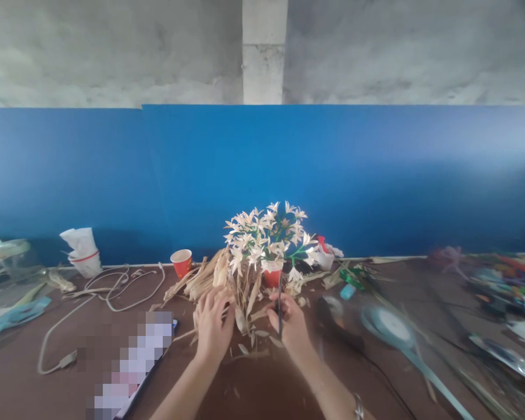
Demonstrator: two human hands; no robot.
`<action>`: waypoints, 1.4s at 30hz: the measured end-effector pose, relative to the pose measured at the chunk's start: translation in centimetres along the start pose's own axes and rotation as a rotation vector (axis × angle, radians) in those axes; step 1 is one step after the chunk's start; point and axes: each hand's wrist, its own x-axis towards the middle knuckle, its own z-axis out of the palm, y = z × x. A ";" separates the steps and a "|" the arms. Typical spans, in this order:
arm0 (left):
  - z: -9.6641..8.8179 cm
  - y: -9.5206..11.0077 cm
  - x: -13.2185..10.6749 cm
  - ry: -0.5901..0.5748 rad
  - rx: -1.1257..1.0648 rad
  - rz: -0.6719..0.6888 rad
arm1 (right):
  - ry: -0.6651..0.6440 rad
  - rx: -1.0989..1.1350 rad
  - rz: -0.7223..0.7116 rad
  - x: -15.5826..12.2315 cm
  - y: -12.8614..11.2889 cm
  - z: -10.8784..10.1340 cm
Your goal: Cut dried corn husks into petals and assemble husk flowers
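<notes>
My left hand [213,321] lies over a pile of dried corn husks [216,274], thumb apart from its bent fingers; their tips touch the husks. In my right hand [289,324] is a thin dark tool [280,303], held upright between thumb and fingers; its exact kind is unclear. Just beyond the hands, a bunch of pale husk-like flowers [256,251] on green stems stands in a red cup [272,276]. Small pale petal-shaped scraps [244,349] are scattered on the brown table [262,391] between my wrists.
Left of the husks stand a red paper cup [181,262], a white cable [109,300] and a phone [135,367]. A white cup [86,262] is farther left. To the right are a black glue-gun-like tool [339,326], a ribbon roll [389,325] and blurred colourful craft stems [514,274].
</notes>
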 end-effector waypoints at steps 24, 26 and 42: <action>2.0 1.0 -1.0 -0.503 -0.588 -0.333 | -0.078 -0.075 -0.121 -0.6 0.2 0.3; 2.2 1.0 -1.0 -0.512 -0.700 -0.415 | -0.091 -0.041 -0.126 -0.6 0.3 0.3; 1.1 2.5 -0.9 -0.584 -0.954 -0.613 | -0.210 0.004 -0.059 -0.4 1.2 0.3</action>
